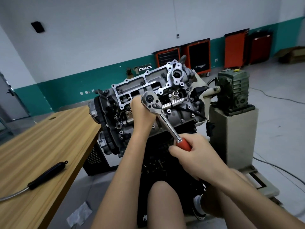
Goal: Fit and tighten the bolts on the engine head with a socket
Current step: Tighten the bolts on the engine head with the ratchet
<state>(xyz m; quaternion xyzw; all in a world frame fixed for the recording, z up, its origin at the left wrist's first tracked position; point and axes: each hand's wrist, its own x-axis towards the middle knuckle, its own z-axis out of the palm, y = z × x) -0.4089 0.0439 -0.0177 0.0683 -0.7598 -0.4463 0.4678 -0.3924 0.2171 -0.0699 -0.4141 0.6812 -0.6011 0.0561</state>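
The grey cast-metal engine head [178,76] sits tilted on its stand, just right of the wooden bench [49,138]. The chrome ratchet with red handle [165,119] stands over its middle. The right hand [194,154] is clenched round the handle. The left hand [142,111] rests by the ratchet's head, its fingers hidden, so its grasp cannot be told. A skewed pull could slip the tool off the bolt and round it.

Black-handled tool [47,175] on wooden table [49,138]
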